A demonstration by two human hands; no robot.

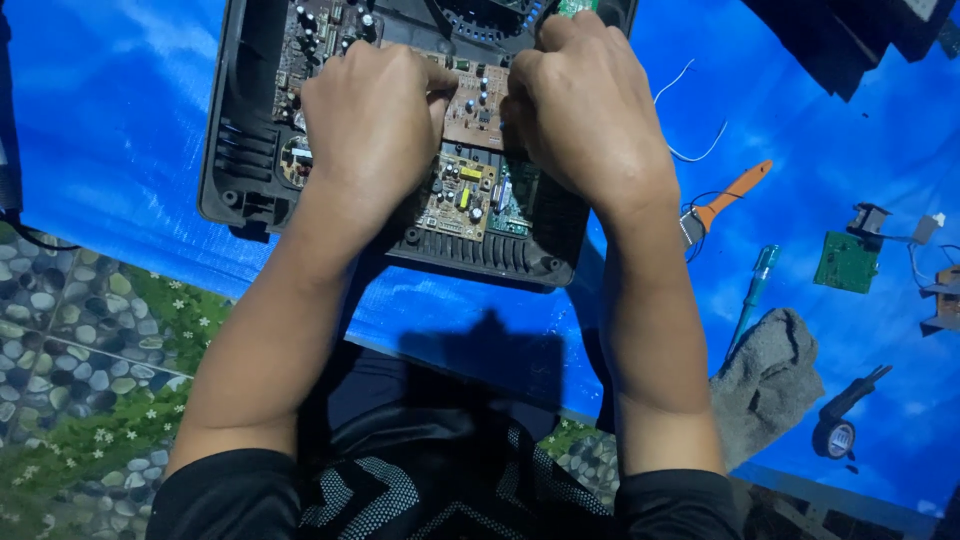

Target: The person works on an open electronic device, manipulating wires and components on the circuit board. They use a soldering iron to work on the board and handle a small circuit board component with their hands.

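Head view: hands (480, 120) together, pressing circuit board (478, 105); blue sky-print sheet (120, 120) over pebble-pattern floor (70, 340).

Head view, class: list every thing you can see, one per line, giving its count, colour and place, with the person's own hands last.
casing: one, black, open, top centre on the sheet
brown board: one, inside the casing, between the hands
tan board: one, below the brown board
sheet: one, blue, under everything
brush: one, orange handle, right of the casing
screwdriver: one, teal, below the brush
green board: one, far right
cloth: one, grey, lower right
tape: one roll, black, right of the cloth
wire: one, white, right of the casing
left hand: on the boards
right hand: on the boards
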